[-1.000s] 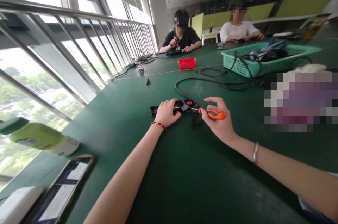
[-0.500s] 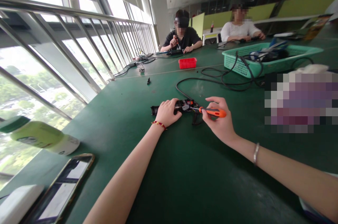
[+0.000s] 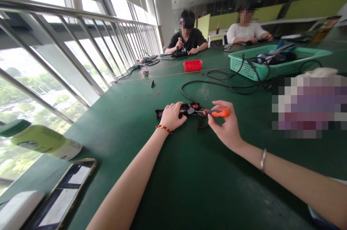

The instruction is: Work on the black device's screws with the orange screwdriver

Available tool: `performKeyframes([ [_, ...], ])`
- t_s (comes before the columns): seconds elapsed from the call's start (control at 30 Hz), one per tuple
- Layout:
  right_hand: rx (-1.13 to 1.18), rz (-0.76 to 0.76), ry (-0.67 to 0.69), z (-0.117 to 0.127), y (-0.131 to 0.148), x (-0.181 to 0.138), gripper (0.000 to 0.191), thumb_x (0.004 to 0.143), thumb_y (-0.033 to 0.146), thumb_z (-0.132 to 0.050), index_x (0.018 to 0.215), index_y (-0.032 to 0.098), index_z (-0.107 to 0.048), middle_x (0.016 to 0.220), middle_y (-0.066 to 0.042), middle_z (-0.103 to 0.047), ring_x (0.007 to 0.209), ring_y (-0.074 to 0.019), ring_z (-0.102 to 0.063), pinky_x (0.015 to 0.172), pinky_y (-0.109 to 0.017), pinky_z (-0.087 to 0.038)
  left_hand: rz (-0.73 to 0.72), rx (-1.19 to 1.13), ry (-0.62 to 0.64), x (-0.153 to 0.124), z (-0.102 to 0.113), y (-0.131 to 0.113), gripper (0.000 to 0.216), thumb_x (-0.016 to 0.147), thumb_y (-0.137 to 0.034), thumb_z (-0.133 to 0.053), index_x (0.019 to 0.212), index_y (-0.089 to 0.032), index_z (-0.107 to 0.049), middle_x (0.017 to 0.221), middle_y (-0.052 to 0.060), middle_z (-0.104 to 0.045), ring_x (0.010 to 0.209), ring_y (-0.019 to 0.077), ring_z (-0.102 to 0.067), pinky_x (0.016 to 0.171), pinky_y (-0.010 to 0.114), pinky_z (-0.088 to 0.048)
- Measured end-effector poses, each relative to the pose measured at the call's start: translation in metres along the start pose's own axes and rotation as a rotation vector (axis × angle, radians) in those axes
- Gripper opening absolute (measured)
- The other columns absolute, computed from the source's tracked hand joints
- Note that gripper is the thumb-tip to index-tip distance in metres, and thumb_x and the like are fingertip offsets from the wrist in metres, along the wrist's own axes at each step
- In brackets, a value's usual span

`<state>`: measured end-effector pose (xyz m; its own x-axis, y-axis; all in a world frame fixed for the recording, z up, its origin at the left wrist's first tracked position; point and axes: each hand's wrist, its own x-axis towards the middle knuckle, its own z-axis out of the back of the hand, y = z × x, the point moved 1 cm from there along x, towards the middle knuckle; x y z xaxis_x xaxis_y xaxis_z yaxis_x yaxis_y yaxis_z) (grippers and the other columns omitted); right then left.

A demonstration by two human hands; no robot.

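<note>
On the green table (image 3: pixel 173 172) my left hand (image 3: pixel 171 116) wraps over a black corded device (image 3: pixel 187 109) and holds it flat. My right hand (image 3: pixel 224 126) grips an orange-handled screwdriver (image 3: pixel 217 113), held level. Its metal tip points left and meets the device's open end. A black cable (image 3: pixel 217 83) runs from the device toward the far right.
A phone (image 3: pixel 65 194) and a green-capped bottle (image 3: pixel 40 140) lie near left. A red tray (image 3: pixel 192 65) and a teal basket (image 3: pixel 273 62) of cables stand farther back. Two people work at the far end. A railing and windows line the left edge.
The screwdriver handle has shifted slightly up and left in my right hand. My left hand stays on the device.
</note>
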<state>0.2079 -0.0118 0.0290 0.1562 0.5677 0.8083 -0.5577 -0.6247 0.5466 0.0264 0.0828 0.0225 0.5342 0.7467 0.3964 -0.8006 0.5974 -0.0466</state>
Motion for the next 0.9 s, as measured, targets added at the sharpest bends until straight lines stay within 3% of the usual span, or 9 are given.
performKeyframes([
  [0.2,-0.008,-0.062,0.051,0.0002,-0.0010,-0.0001,0.020,0.078,0.021,-0.058,0.096,0.023,-0.049,0.078,0.000,-0.054,0.064,-0.0143,-0.056,0.068,-0.032,-0.049,-0.008,0.001,0.007,-0.0005,-0.0001,0.0003,0.042,0.075,-0.029,-0.049,0.115,-0.016,-0.047,0.097,0.006,-0.063,0.091,0.0229,-0.057,0.084,0.036,-0.042],
  [0.4,-0.027,0.029,-0.008,-0.0003,-0.0014,-0.0002,0.017,0.074,0.015,-0.059,0.087,0.022,-0.049,0.100,-0.006,-0.055,0.091,-0.0195,-0.059,0.080,-0.035,-0.048,-0.006,0.012,0.001,-0.0006,-0.0003,0.0005,0.042,0.075,-0.029,-0.049,0.115,-0.016,-0.047,0.096,0.006,-0.063,0.090,0.0227,-0.057,0.083,0.035,-0.042],
  [0.63,0.041,-0.109,0.106,-0.0027,-0.0009,-0.0035,0.027,0.078,0.020,-0.057,0.102,0.023,-0.046,0.062,0.006,-0.049,0.053,-0.0124,-0.053,0.056,-0.028,-0.046,-0.015,0.017,-0.009,-0.0006,-0.0009,0.0006,0.042,0.075,-0.029,-0.049,0.114,-0.015,-0.048,0.096,0.006,-0.063,0.090,0.0223,-0.056,0.083,0.035,-0.042],
  [0.8,-0.002,0.011,0.017,-0.0023,0.0010,-0.0032,0.027,0.074,0.015,-0.058,0.099,0.023,-0.049,0.078,0.000,-0.054,0.075,-0.0171,-0.060,0.072,-0.033,-0.049,-0.011,0.024,-0.003,-0.0006,-0.0007,0.0000,0.041,0.075,-0.029,-0.049,0.114,-0.016,-0.048,0.095,0.006,-0.063,0.089,0.0224,-0.057,0.082,0.035,-0.042],
  [0.9,0.017,-0.030,0.044,-0.0022,0.0001,-0.0026,0.029,0.076,0.017,-0.058,0.102,0.022,-0.048,0.069,0.003,-0.051,0.064,-0.0154,-0.057,0.069,-0.033,-0.049,-0.010,0.022,0.001,-0.0006,-0.0007,-0.0001,0.041,0.075,-0.029,-0.049,0.114,-0.016,-0.048,0.095,0.005,-0.063,0.090,0.0224,-0.056,0.082,0.035,-0.042],
])
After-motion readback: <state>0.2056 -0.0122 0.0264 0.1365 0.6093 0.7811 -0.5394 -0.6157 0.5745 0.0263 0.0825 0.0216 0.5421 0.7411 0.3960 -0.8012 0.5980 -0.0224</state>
